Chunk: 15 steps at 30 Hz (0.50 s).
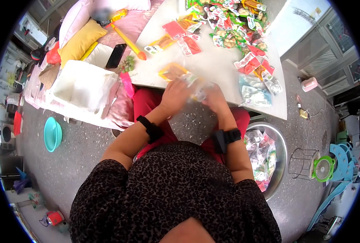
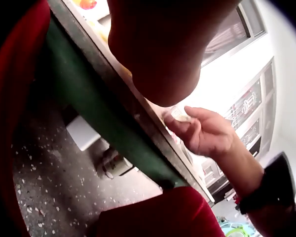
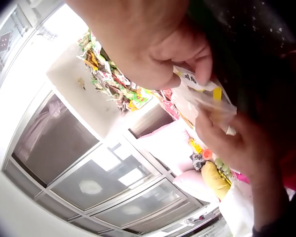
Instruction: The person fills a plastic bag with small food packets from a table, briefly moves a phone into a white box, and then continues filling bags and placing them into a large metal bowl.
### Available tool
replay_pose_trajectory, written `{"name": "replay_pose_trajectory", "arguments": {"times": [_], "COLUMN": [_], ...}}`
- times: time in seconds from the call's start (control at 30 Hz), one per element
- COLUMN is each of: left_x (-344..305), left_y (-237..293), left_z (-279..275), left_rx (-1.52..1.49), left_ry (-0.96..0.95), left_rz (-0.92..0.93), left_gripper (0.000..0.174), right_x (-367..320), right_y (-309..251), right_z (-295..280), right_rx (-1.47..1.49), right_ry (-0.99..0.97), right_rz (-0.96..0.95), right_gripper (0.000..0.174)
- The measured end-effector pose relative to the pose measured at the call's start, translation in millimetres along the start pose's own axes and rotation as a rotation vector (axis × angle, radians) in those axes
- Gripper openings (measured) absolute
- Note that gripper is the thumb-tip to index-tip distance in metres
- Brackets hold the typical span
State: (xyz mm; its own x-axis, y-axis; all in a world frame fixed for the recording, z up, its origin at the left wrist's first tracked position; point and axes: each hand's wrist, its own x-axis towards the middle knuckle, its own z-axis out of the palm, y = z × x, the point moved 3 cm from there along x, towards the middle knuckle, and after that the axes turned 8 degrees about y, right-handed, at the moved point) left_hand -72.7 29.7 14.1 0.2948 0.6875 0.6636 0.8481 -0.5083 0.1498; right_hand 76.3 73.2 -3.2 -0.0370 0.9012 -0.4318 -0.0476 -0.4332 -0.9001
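Over the table's front edge, both hands hold a clear plastic packet [image 3: 202,94] with a yellow stripe and dark print. The right hand [image 1: 216,99] pinches one end between thumb and curled fingers. Fingers of the left hand [image 1: 176,97] grip its other end. Motion blurs the packet in the head view. In the left wrist view, the left hand's near part covers much of the scene, while the right hand [image 2: 207,132] shows beyond it. Just past the left fingers, a yellow snack pack [image 1: 174,72] overlaps the table's front part.
Many colourful snack packs [image 1: 232,20] pile at the table's far right. Red and yellow packs [image 1: 176,30] lie mid-table. A white-blue bag [image 1: 254,91] is at the right corner. On the left are a white box [image 1: 80,83] and phone [image 1: 116,56]. A metal basin [image 1: 283,162] holds packets.
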Motion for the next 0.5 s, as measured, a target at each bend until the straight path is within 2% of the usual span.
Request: {"name": "replay_pose_trajectory", "arguments": {"times": [0.07,0.17,0.2,0.27,0.33,0.37,0.47,0.5], "left_x": [7.1,21.4,31.1,55.0,93.1,109.0,146.2,154.9], "left_y": [-13.2,-34.0,-38.4,-51.4,-50.4,-51.8,-57.2,-55.2], "left_z": [-3.8,-8.2,-14.2,-21.6,-40.9,-43.5,-31.5,-22.3], "left_rx": [-0.109,-0.205,-0.214,-0.267,-0.262,-0.275,-0.300,-0.301], "left_ry": [-0.006,0.056,0.076,-0.078,-0.530,-0.617,-0.836,-0.889], "left_rz": [0.034,0.100,0.140,0.133,-0.003,0.025,0.092,0.106], "left_gripper": [0.036,0.027,0.026,0.020,0.028,0.027,0.027,0.027], "right_x": [-10.0,11.4,7.5,-12.1,-18.4,-21.5,-15.1,-15.3], "right_y": [-12.2,-1.9,-16.2,-42.5,-55.3,-60.5,-63.6,-61.9], "right_z": [-6.0,-20.8,-23.2,-18.5,-14.0,-12.1,-12.7,-13.1], "right_rx": [-0.135,-0.203,-0.408,-0.818,-0.769,-0.743,-0.719,-0.598], "right_ry": [-0.006,0.148,0.219,0.354,0.178,0.090,-0.066,-0.066], "right_rz": [-0.041,-0.347,-0.717,-1.456,-1.427,-1.411,-0.774,-0.680], "right_gripper": [0.036,0.043,0.042,0.041,0.034,0.031,0.021,0.018]}}
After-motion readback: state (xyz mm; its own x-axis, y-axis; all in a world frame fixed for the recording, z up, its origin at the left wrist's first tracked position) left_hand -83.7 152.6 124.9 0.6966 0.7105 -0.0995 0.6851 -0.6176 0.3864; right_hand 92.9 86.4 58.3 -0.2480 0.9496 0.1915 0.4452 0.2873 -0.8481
